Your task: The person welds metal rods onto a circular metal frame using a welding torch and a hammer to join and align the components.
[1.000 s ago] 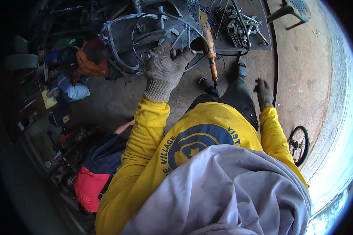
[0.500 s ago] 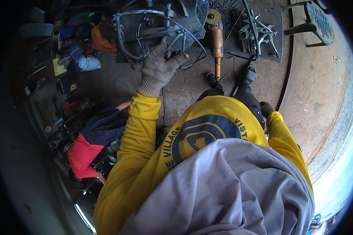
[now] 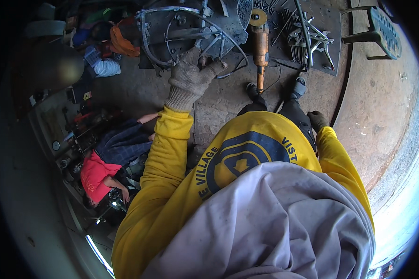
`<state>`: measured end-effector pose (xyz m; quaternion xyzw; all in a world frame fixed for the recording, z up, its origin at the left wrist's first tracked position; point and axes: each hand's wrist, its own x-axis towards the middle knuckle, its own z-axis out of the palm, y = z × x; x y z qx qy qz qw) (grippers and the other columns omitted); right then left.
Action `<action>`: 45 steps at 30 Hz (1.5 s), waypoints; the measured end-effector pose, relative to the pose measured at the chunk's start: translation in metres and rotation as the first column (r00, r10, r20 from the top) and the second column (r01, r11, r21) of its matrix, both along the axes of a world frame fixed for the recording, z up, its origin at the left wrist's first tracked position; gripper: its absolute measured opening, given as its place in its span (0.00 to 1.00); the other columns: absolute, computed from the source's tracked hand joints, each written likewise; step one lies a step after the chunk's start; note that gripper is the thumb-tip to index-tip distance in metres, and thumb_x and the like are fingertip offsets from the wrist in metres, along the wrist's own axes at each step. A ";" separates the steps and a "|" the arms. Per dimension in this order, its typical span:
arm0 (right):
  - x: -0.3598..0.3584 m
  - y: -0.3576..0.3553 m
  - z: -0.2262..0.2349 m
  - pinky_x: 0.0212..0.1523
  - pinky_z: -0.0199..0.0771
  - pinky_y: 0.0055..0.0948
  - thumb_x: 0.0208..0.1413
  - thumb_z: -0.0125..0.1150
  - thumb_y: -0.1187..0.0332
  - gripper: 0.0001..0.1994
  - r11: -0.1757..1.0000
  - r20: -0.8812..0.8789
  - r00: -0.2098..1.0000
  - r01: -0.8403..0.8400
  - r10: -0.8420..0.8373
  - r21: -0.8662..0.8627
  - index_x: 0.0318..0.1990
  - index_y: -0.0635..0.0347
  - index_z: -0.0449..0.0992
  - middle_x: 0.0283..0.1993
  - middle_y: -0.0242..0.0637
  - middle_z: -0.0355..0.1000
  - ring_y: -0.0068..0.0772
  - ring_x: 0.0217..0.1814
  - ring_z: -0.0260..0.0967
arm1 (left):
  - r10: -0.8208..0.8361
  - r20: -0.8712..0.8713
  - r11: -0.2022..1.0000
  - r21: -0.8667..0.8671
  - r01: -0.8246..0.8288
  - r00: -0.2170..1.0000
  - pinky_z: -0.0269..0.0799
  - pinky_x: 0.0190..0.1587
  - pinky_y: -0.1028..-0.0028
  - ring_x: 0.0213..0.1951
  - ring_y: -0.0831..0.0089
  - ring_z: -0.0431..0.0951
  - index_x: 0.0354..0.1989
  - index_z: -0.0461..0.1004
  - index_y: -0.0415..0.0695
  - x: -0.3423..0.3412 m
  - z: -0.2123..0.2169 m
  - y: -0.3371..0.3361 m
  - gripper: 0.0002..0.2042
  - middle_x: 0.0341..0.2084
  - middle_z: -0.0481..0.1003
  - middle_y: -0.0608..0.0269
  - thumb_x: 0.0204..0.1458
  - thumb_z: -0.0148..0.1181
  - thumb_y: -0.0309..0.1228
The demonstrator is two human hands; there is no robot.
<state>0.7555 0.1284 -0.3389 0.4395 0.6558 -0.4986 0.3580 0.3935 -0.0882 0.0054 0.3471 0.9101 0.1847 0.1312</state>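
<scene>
My left hand [image 3: 190, 80], in a grey knit glove, is at the near side of a curved metal frame [image 3: 151, 52] of welded rods and bars. Its fingers curl over a bar, while the thumb reaches right towards a curved rod; the fingertips are partly hidden. The frame lies on a dark metal worktable [image 3: 241, 37]. Near my right thigh hangs my gloved right hand [image 3: 317, 121], its fingers curled with nothing visible in them. An orange angle grinder [image 3: 260, 49] with a yellowish disc lies right of the frame, handle pointing towards me.
Spanners and pliers [image 3: 312, 39] lie with metal rods at the table's right. A dark cable [image 3: 303, 28] crosses there. A plastic chair [image 3: 381, 32] stands far right. At left, a person in a red shirt [image 3: 95, 174] bends over machinery; an orange cloth [image 3: 124, 38] is farther back.
My right hand has come slightly forward and shows more fully. My left hand stays at the frame. The red-shirted person's arm has shifted, and a blurred dark shape has appeared at the left.
</scene>
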 end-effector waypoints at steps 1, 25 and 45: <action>-0.001 0.002 0.000 0.54 0.73 0.38 0.61 0.57 0.53 0.24 1.000 0.001 1.000 -0.003 0.003 0.005 0.53 0.67 0.79 0.50 0.51 0.79 0.44 0.51 0.77 | 0.003 0.001 1.000 0.005 -0.003 1.000 0.69 0.32 0.67 0.26 0.68 0.70 0.38 0.76 0.43 0.001 0.001 0.001 0.20 0.23 0.68 0.65 0.47 0.74 0.45; -0.248 -0.067 0.254 0.64 0.68 0.35 0.59 0.63 0.42 0.38 0.959 -0.792 0.551 0.062 -0.265 -0.277 0.64 0.67 0.65 0.60 0.50 0.72 0.43 0.64 0.69 | -0.286 -0.310 0.933 0.124 0.337 0.907 0.73 0.36 0.62 0.33 0.61 0.76 0.45 0.74 0.41 -0.007 -0.026 -0.014 0.22 0.34 0.72 0.57 0.50 0.71 0.44; -0.261 -0.076 0.292 0.61 0.70 0.37 0.49 0.75 0.46 0.41 0.956 -0.659 0.693 0.185 -0.292 -0.229 0.62 0.67 0.68 0.57 0.49 0.75 0.42 0.60 0.73 | -0.205 -0.184 0.973 0.067 0.221 0.961 0.77 0.43 0.61 0.41 0.54 0.80 0.57 0.68 0.39 -0.007 -0.025 -0.019 0.30 0.40 0.76 0.50 0.47 0.72 0.36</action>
